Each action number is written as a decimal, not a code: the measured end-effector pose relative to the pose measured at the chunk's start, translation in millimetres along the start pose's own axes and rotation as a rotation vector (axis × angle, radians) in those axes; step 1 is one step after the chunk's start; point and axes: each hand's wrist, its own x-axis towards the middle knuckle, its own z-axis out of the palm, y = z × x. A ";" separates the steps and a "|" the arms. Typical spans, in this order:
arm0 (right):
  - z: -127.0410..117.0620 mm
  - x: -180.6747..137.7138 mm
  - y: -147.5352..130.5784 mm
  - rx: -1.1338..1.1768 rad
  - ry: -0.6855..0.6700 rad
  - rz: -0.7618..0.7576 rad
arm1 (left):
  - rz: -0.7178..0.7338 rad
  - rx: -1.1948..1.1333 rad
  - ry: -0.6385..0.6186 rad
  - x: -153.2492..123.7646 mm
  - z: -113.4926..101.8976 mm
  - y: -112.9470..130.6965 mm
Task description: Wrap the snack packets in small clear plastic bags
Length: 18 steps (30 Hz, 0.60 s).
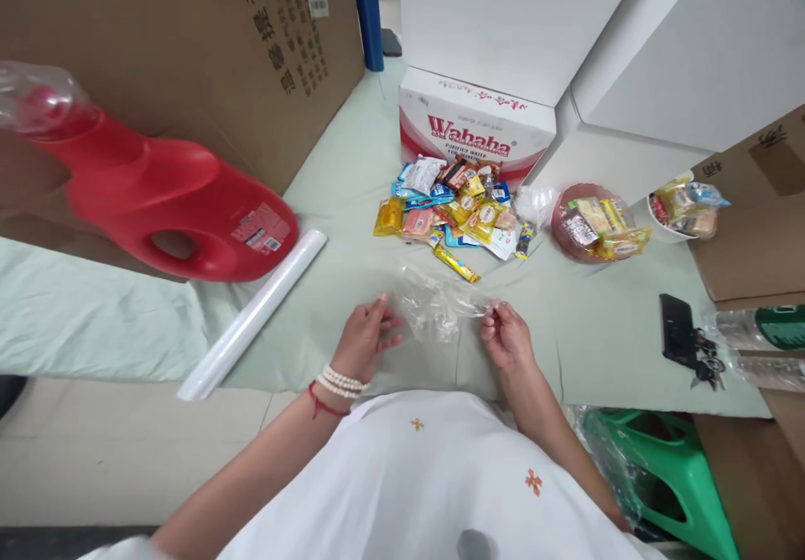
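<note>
Head view: right hand (pixel 508 338) has thumb and fingers pinched on one edge of a clear plastic bag (pixel 433 300); left hand (pixel 361 342) has its fingers loosely parted right beside the bag's other end, can't tell if they touch the film. So the bag sits between the two hands, crumpled, just above the green cloth (pixel 340 283). Snack pile (pixel 469 208) is ahead of both hands, one yellow stick packet (pixel 456 263) lying on its near side, close to the bag. Pink bowl (pixel 558 233) with more packets is ahead and to the right of the right hand; white roll (pixel 251 317) is left of the left hand. Handling, my read: film looks thin and clingy, so keep the right pinch, get a left fingertip grip on a single layer, and ease it flat gently rather than yanking. Watch for two layers pinched together, and for loose film dragging that stick packet.
</note>
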 end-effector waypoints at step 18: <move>-51.6 34.6 -59.4 -0.428 -0.054 -0.142 | 0.343 0.348 -0.010 4.3 -24.6 -13.8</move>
